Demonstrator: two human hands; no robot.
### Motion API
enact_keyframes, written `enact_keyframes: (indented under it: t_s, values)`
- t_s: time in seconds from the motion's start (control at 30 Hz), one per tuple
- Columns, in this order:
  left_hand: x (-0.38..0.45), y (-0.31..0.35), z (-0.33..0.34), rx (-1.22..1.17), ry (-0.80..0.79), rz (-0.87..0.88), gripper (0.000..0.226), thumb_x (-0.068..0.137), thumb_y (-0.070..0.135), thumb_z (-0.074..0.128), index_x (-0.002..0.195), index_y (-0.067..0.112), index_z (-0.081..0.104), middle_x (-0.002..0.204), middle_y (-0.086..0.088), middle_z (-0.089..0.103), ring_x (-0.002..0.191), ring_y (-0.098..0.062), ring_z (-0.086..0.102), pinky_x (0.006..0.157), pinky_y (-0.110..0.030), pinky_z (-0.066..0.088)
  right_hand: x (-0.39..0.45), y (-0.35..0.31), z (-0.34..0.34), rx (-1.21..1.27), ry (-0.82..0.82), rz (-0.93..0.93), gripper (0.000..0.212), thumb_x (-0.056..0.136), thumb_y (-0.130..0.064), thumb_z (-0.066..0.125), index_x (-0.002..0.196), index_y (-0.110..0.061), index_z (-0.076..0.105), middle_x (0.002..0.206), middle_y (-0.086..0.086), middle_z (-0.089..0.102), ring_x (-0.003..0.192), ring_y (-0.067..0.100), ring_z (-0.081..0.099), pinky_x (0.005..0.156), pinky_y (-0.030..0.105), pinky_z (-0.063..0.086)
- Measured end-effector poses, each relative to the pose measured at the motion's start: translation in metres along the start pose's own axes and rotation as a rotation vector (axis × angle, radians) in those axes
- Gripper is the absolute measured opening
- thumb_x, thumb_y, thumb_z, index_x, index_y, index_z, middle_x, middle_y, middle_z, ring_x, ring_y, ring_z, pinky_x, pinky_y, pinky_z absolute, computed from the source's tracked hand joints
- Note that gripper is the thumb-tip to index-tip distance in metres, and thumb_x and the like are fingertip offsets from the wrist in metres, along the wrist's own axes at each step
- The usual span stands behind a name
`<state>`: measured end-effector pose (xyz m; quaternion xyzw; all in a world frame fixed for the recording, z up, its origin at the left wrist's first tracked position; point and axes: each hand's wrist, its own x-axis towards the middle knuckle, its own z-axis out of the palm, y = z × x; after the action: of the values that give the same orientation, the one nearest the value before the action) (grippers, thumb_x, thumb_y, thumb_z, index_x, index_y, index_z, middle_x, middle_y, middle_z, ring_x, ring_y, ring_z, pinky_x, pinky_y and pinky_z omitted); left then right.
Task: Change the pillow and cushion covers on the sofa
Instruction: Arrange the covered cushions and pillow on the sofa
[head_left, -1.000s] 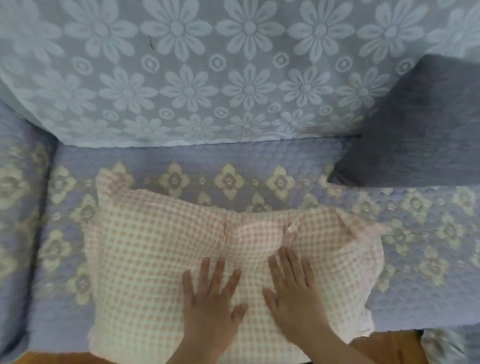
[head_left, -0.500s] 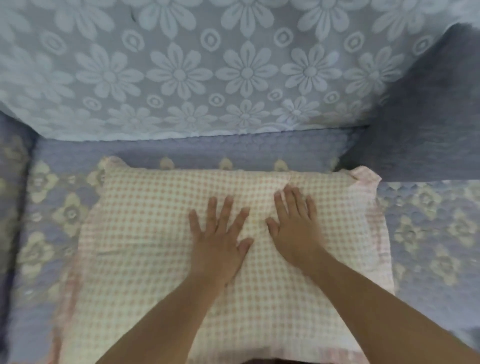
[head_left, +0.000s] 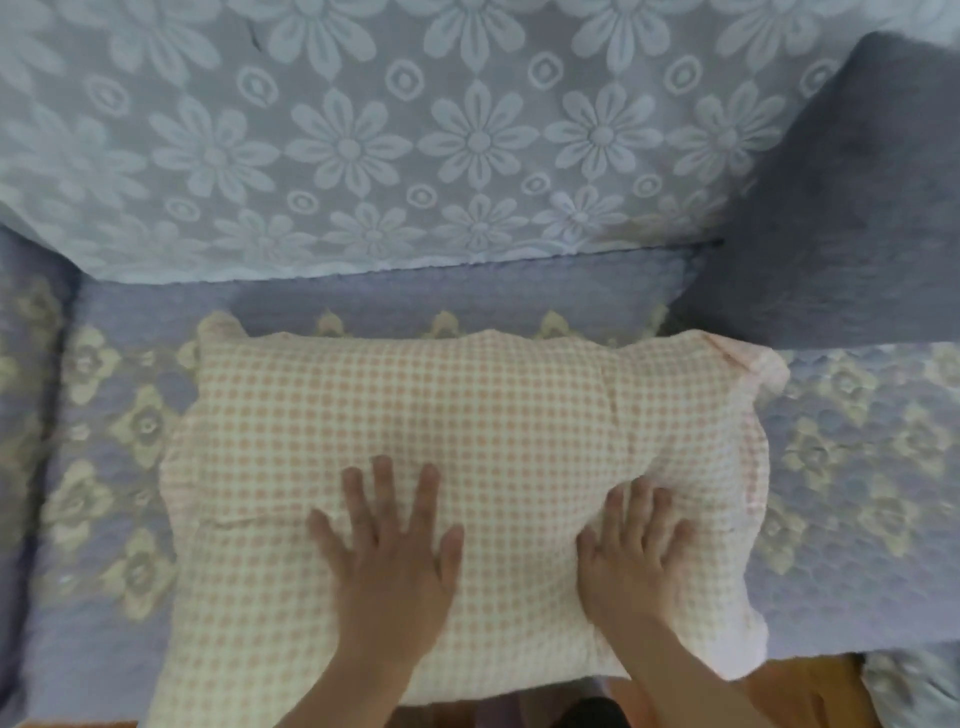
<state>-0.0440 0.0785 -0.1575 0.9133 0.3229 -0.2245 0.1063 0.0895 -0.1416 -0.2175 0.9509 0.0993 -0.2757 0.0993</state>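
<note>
sofa seat (head_left: 104, 597) inspected from the left: its quilted lavender cover with pale yellow flower motifs runs across the whole width, and a seam separates a further seat panel at the far left edge. white lace throw (head_left: 363, 145) with a daisy pattern hangs over the backrest behind it. pillow (head_left: 467, 415) in a peach-and-cream checked cover lies flat on the seat, centred, its far edge near the backrest and its near edge overhanging the front of the seat. my left hand (head_left: 392, 566) rests palm down on the near-centre of the pillow, fingers straight and spread, grasping nothing. my right hand (head_left: 636, 556) lies palm down just right of it, apart from the left; its fingers are extended and press into the cover, which wrinkles around the fingertips; no fabric is pinched as far as i can see. the pillow's far right corner shows a plain pink flap, slightly rumpled. grey cushion (head_left: 841, 208) leans against the backrest at the far right, its lower edge just beyond that corner; whether they touch i cannot tell.
</note>
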Motion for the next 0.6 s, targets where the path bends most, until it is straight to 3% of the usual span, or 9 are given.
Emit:
enact_keyframes:
  t_s: [0.13, 0.2, 0.27, 0.37, 0.43, 0.5, 0.53, 0.6]
  values:
    - [0.052, 0.019, -0.014, 0.022, 0.037, -0.097, 0.066, 0.101, 0.064, -0.001, 0.155, 0.036, -0.025, 0.165, -0.010, -0.026, 0.150, -0.040, -0.028, 0.113, -0.073, -0.013, 0.068, -0.035, -0.017, 0.016, 0.005, -0.061, 0.068, 0.095, -0.048, -0.009, 0.152, -0.015, -0.025, 0.154, 0.010, -0.038, 0.148, 0.033, -0.027, 0.117, 0.057, -0.018]
    - [0.048, 0.007, -0.018, 0.004, 0.033, -0.064, 0.064, 0.100, 0.064, -0.003, 0.154, 0.038, -0.028, 0.164, -0.007, -0.029, 0.149, -0.037, -0.030, 0.114, -0.072, -0.012, 0.046, -0.022, -0.026, 0.035, 0.016, -0.104, 0.067, 0.097, -0.051, -0.007, 0.152, -0.019, -0.027, 0.156, 0.006, -0.038, 0.148, 0.030, -0.029, 0.118, 0.054, -0.019]
    - [0.027, -0.016, -0.016, 0.022, 0.025, -0.043, 0.065, 0.101, 0.065, 0.003, 0.159, 0.039, -0.014, 0.169, -0.005, -0.017, 0.154, -0.036, -0.019, 0.115, -0.073, -0.003, 0.004, 0.000, -0.028, 0.065, 0.029, -0.165, 0.068, 0.100, -0.053, -0.001, 0.157, -0.021, -0.016, 0.163, 0.004, -0.027, 0.150, 0.027, -0.025, 0.120, 0.053, -0.015]
    - [-0.024, -0.049, -0.004, 0.052, -0.142, -0.045, 0.068, 0.102, 0.065, 0.012, 0.162, 0.033, 0.005, 0.170, -0.005, -0.006, 0.156, -0.034, -0.010, 0.115, -0.075, 0.006, -0.062, 0.029, -0.034, 0.076, 0.014, -0.275, 0.065, 0.102, -0.046, 0.016, 0.159, -0.016, 0.018, 0.167, 0.010, 0.013, 0.154, 0.031, 0.007, 0.123, 0.054, 0.007]
    - [-0.036, -0.056, -0.006, 0.066, -0.204, -0.025, 0.070, 0.100, 0.067, 0.006, 0.161, 0.034, -0.005, 0.167, -0.004, -0.020, 0.153, -0.032, -0.023, 0.115, -0.073, 0.000, -0.076, 0.037, -0.044, 0.101, 0.010, -0.326, 0.062, 0.101, -0.045, 0.023, 0.156, -0.018, 0.028, 0.162, 0.010, 0.026, 0.151, 0.032, 0.021, 0.121, 0.053, 0.020]
    - [-0.024, -0.056, -0.015, 0.023, -0.164, 0.029, 0.069, 0.099, 0.068, 0.000, 0.155, 0.037, -0.025, 0.162, -0.002, -0.037, 0.148, -0.029, -0.036, 0.117, -0.069, -0.010, -0.064, 0.033, -0.067, 0.265, 0.060, -0.241, 0.055, 0.099, -0.045, 0.034, 0.150, -0.025, 0.032, 0.157, 0.006, 0.028, 0.143, 0.032, 0.029, 0.116, 0.052, 0.029]
    - [-0.014, -0.056, -0.024, -0.009, -0.112, 0.030, 0.068, 0.099, 0.067, 0.003, 0.154, 0.039, -0.026, 0.162, -0.003, -0.036, 0.149, -0.029, -0.035, 0.118, -0.067, -0.012, -0.050, 0.030, -0.081, 0.379, 0.124, -0.148, 0.054, 0.099, -0.045, 0.041, 0.148, -0.025, 0.032, 0.156, 0.007, 0.026, 0.141, 0.033, 0.028, 0.113, 0.053, 0.031]
    - [0.010, -0.064, -0.047, -0.124, -0.002, -0.126, 0.069, 0.101, 0.065, 0.016, 0.158, 0.041, -0.015, 0.167, -0.007, -0.022, 0.153, -0.033, -0.021, 0.120, -0.061, -0.008, -0.011, 0.028, -0.107, 0.598, 0.136, 0.104, 0.072, 0.095, -0.054, 0.050, 0.154, -0.024, 0.021, 0.161, 0.006, 0.015, 0.146, 0.035, 0.018, 0.117, 0.056, 0.026]
